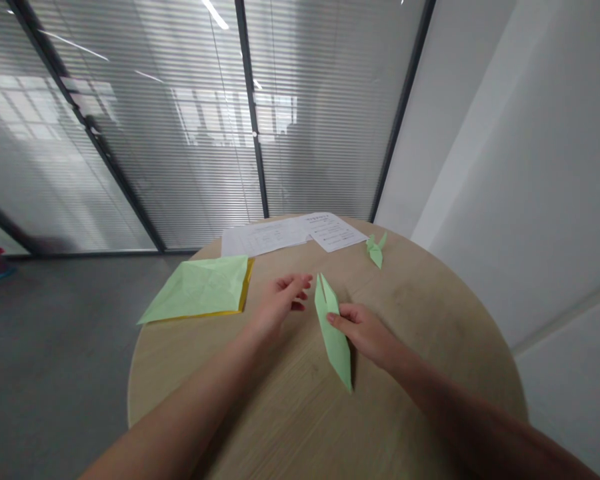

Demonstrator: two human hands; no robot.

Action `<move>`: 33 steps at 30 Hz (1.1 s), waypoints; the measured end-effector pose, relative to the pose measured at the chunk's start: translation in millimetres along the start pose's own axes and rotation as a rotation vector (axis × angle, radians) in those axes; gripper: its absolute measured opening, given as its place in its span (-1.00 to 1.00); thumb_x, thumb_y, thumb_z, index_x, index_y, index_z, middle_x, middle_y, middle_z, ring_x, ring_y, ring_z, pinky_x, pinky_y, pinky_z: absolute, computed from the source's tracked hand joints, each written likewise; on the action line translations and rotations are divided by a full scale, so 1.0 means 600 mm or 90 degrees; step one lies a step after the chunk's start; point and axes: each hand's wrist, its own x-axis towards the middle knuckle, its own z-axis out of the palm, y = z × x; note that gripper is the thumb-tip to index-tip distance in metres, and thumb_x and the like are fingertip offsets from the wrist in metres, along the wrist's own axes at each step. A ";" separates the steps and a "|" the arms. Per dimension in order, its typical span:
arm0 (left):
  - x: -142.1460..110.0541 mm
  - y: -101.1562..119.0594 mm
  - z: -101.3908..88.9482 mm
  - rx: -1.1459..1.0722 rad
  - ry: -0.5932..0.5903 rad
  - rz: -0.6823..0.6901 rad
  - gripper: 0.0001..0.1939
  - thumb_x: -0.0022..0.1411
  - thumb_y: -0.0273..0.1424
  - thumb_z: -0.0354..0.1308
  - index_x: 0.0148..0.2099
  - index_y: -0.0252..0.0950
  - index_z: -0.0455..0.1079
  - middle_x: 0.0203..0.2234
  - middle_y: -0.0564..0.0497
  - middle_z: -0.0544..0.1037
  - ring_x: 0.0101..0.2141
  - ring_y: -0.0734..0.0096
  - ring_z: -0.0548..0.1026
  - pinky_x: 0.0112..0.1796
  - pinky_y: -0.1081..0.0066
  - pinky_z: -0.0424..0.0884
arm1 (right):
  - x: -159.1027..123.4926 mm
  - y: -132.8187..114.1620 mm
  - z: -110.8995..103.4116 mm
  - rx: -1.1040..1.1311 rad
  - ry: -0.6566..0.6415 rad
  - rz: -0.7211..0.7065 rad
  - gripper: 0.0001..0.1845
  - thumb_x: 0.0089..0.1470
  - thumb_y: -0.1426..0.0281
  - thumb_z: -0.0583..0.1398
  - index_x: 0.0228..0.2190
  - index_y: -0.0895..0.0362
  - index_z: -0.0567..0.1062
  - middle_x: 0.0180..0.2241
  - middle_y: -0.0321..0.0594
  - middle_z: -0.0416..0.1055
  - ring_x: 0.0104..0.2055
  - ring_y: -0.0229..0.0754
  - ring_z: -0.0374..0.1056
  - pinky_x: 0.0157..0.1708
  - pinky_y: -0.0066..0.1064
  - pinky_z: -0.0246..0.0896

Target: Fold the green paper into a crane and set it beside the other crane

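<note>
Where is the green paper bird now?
In the head view, the paper bird is on the far side of the table, right of the printed sheets.

**Bare Skin Throughout**

And here they are, the person's left hand (275, 303) and right hand (367, 330), both bare: slender fingers (297, 288), narrow wrists (396, 357), and uncovered forearms (195, 400) broadening toward the picture's lower edge!

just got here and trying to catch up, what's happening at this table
The right hand holds a folded green paper above the table. The left hand is open beside it, not touching. A small folded figure sits beyond, near printed sheets.
</note>
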 end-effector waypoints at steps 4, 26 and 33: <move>-0.004 -0.018 0.010 0.173 -0.240 -0.063 -0.63 0.02 -0.07 0.37 -0.47 -0.31 0.52 -0.62 0.05 0.45 -0.55 0.47 0.36 -0.51 0.47 0.31 | 0.004 0.007 -0.001 -0.002 0.029 -0.012 -0.52 0.06 -0.03 0.24 -0.47 0.16 0.44 -0.54 -0.29 0.26 -0.49 -0.28 0.11 -0.49 -0.43 -0.04; -0.014 -0.004 0.014 0.134 -0.150 0.128 -0.76 0.16 -0.23 0.30 -0.26 -0.27 0.39 -0.42 0.04 0.48 -0.40 0.42 0.46 -0.46 0.48 0.44 | 0.009 -0.001 -0.008 0.187 0.102 -0.025 -0.45 0.01 -0.08 0.29 -0.35 0.20 0.56 -0.40 -0.13 0.49 -0.37 -0.15 0.41 -0.36 -0.32 0.36; -0.023 -0.004 0.016 0.181 -0.206 0.128 -0.80 0.18 -0.27 0.28 -0.20 -0.27 0.48 -0.44 0.03 0.50 -0.40 0.39 0.48 -0.45 0.44 0.49 | 0.010 -0.002 -0.009 0.242 0.112 -0.025 -0.50 -0.04 -0.02 0.35 -0.36 0.19 0.53 -0.39 -0.18 0.47 -0.39 -0.22 0.34 -0.39 -0.38 0.32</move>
